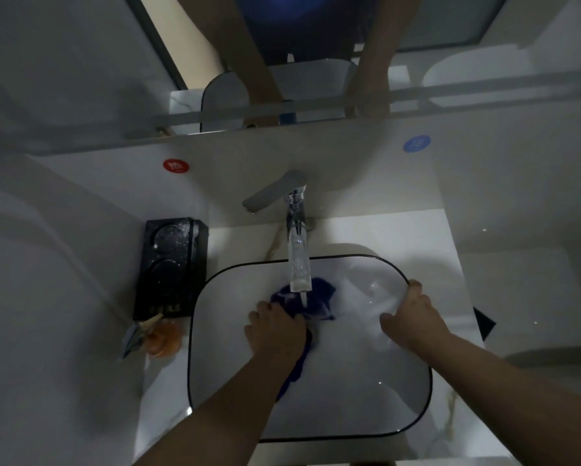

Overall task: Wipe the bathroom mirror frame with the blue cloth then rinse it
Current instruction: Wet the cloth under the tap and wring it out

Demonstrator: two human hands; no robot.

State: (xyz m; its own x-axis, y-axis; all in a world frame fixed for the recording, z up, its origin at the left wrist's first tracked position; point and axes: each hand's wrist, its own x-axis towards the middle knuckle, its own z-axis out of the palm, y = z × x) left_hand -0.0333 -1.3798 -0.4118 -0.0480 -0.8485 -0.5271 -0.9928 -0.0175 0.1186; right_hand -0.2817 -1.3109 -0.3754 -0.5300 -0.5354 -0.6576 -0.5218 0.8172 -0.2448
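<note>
Both hands work the rinse step: the left hand (pixel 275 334) grips the crumpled blue cloth (pixel 316 297) under the chrome tap (pixel 297 243), the right hand (pixel 410 314) curls empty over the white basin's (pixel 316 398) three o'clock rim, so wringing likely follows.

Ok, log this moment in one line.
phase: rinse | left hand: holds cloth under tap | right hand: on basin rim | water: on

Single head-worn wide-angle cam, looking steeply down and fwd over the white rectangular black-rimmed basin (pixel 195 331), close range, approx. arm's length. Chrome tap (pixel 296 237) sits at frame centre; wall mirror (pixel 434 35) fills the top edge. Wide lens bends the edges. No 2nd view.
</note>
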